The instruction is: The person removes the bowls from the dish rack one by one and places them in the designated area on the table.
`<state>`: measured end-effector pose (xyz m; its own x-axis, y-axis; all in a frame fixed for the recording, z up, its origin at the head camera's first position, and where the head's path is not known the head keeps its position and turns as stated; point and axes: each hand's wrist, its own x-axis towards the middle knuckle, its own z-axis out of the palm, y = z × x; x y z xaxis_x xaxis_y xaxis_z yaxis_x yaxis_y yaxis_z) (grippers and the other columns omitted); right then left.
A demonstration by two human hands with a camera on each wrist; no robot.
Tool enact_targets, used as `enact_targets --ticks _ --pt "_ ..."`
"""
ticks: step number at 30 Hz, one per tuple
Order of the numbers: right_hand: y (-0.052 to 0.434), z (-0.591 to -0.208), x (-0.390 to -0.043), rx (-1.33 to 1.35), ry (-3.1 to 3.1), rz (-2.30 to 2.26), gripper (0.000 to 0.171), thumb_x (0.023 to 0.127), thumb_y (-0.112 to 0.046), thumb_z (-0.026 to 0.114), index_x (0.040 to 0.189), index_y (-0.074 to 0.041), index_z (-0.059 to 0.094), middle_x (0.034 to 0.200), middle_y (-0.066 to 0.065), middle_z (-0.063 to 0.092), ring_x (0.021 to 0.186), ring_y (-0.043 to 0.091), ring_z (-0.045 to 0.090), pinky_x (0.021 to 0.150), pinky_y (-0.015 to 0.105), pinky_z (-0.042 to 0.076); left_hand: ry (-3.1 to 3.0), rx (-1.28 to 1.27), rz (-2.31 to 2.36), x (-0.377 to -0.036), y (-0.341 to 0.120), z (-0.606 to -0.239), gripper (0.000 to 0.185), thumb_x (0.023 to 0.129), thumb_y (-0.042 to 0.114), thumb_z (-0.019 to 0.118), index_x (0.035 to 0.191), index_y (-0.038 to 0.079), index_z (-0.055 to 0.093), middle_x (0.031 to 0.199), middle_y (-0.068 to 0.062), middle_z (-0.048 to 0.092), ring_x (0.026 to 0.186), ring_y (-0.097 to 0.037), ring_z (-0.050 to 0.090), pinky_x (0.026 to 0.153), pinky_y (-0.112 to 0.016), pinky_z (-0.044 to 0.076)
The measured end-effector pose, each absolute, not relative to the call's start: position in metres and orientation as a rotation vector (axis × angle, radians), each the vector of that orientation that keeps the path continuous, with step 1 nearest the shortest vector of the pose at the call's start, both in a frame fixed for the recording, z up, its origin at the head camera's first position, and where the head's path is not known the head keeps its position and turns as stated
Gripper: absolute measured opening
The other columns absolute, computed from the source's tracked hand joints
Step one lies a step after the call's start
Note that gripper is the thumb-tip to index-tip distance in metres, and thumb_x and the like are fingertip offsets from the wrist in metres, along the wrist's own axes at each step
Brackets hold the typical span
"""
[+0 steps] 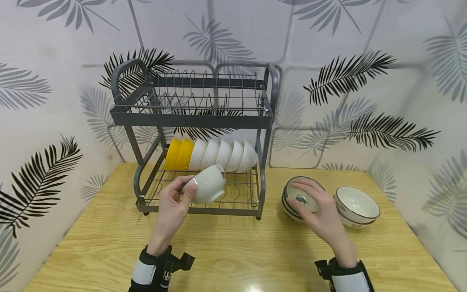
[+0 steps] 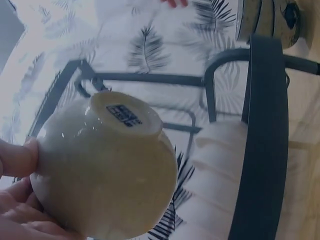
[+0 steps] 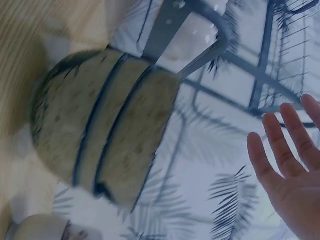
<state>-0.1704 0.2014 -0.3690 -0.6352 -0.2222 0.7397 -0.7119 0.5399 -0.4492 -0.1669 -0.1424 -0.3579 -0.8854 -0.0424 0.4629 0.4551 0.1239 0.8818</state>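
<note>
My left hand (image 1: 174, 209) grips a white bowl (image 1: 208, 185) tipped on its side, in front of the lower tier of a dark dish rack (image 1: 193, 120). In the left wrist view, a blue square mark (image 2: 124, 115) shows on the foot of the held bowl. Two yellow bowls (image 1: 172, 156) and several white bowls (image 1: 198, 152) stand on edge in a row on that tier. Over a stack of speckled, dark-rimmed bowls (image 1: 289, 209) hovers my right hand (image 1: 322, 209), fingers extended and nothing in it; the right wrist view shows those fingers apart from the stack.
Right of the speckled stack, two cream bowls (image 1: 355, 201) with brown rims sit nested on the wooden table (image 1: 233, 251). The rack's upper tier has wire plate slots (image 1: 208, 97). A leaf-patterned wall covering (image 1: 328, 32) rises behind the table.
</note>
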Motion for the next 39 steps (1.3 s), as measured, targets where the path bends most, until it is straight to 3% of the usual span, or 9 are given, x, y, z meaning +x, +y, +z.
enact_targets --ticks 5,9,11,14,17,21,26,35,39 --pt "0.180 -0.361 -0.154 0.929 -2.219 1.089 0.056 0.084 0.004 0.075 0.137 -0.005 0.060 0.137 0.014 0.064 0.130 0.005 0.055 0.109 0.017 0.043 -2.102 -0.720 -1.633 -0.155 -0.123 -0.357 0.019 0.096 -0.002 0.062 0.114 -0.007 0.066 0.109 -0.024 0.069 0.089 -0.004 0.056 0.076 -0.018 0.053" --pt "0.167 -0.355 -0.143 1.020 -2.285 1.138 0.065 0.087 -0.001 0.074 0.146 -0.012 0.051 0.146 0.009 0.058 0.130 0.011 0.056 0.108 0.027 0.048 -2.101 -0.939 -1.540 -0.148 -0.114 -0.356 0.018 0.095 0.001 0.064 0.112 0.000 0.068 0.104 -0.019 0.070 0.085 -0.005 0.055 0.071 -0.021 0.053" --pt "0.163 -0.353 -0.139 1.041 -2.305 1.152 0.066 0.087 -0.003 0.076 0.147 -0.014 0.051 0.147 0.008 0.057 0.132 0.011 0.055 0.110 0.027 0.046 -2.085 -1.030 -1.482 -0.146 -0.110 -0.356 0.016 0.095 0.003 0.065 0.111 0.002 0.068 0.100 -0.016 0.071 0.084 -0.006 0.055 0.071 -0.023 0.051" --pt "0.159 -0.352 -0.136 1.094 -2.286 1.168 0.064 0.083 -0.004 0.079 0.142 -0.012 0.056 0.143 0.009 0.060 0.134 0.013 0.054 0.113 0.022 0.042 -2.077 -1.132 -1.417 -0.143 -0.107 -0.356 0.015 0.095 0.005 0.066 0.110 0.004 0.068 0.099 -0.013 0.072 0.084 -0.009 0.057 0.075 -0.025 0.049" --pt "0.158 -0.355 -0.138 1.195 -2.243 1.171 0.058 0.080 -0.005 0.082 0.134 -0.011 0.061 0.132 0.008 0.066 0.126 0.013 0.059 0.109 0.021 0.045 -2.090 -1.200 -1.369 -0.140 -0.104 -0.354 0.016 0.092 0.004 0.068 0.107 0.006 0.069 0.099 -0.010 0.073 0.087 -0.012 0.060 0.080 -0.027 0.049" --pt "0.158 -0.357 -0.140 1.353 -2.212 1.179 0.045 0.079 -0.006 0.084 0.119 -0.015 0.066 0.113 0.002 0.071 0.105 0.011 0.065 0.091 0.023 0.055 -2.057 -1.324 -1.321 -0.138 -0.100 -0.352 0.018 0.090 0.002 0.070 0.108 0.007 0.068 0.099 -0.008 0.073 0.088 -0.014 0.061 0.083 -0.028 0.049" --pt "0.158 -0.356 -0.138 1.470 -2.224 1.180 0.029 0.079 -0.009 0.084 0.101 -0.015 0.066 0.092 -0.002 0.070 0.082 0.004 0.059 0.070 0.020 0.053 -2.010 -1.436 -1.257 -0.138 -0.097 -0.351 0.017 0.093 0.007 0.068 0.109 0.009 0.068 0.097 -0.005 0.073 0.087 -0.014 0.059 0.086 -0.031 0.046" --pt "0.165 -0.355 -0.141 1.452 -2.177 1.062 0.029 0.075 -0.007 0.084 0.097 -0.013 0.066 0.096 -0.001 0.073 0.088 0.010 0.065 0.079 0.023 0.057 -2.136 -1.381 -1.189 -0.139 -0.094 -0.355 0.021 0.090 0.006 0.071 0.111 0.014 0.071 0.101 0.002 0.074 0.094 -0.010 0.061 0.095 -0.035 0.046" --pt "0.171 -0.356 -0.144 1.406 -2.155 0.983 0.028 0.074 -0.009 0.085 0.097 -0.011 0.070 0.095 0.000 0.075 0.089 0.013 0.067 0.081 0.024 0.057 -2.222 -1.343 -1.165 -0.138 -0.093 -0.354 0.026 0.094 0.012 0.068 0.121 0.014 0.068 0.118 0.001 0.072 0.112 -0.014 0.063 0.107 -0.043 0.045"
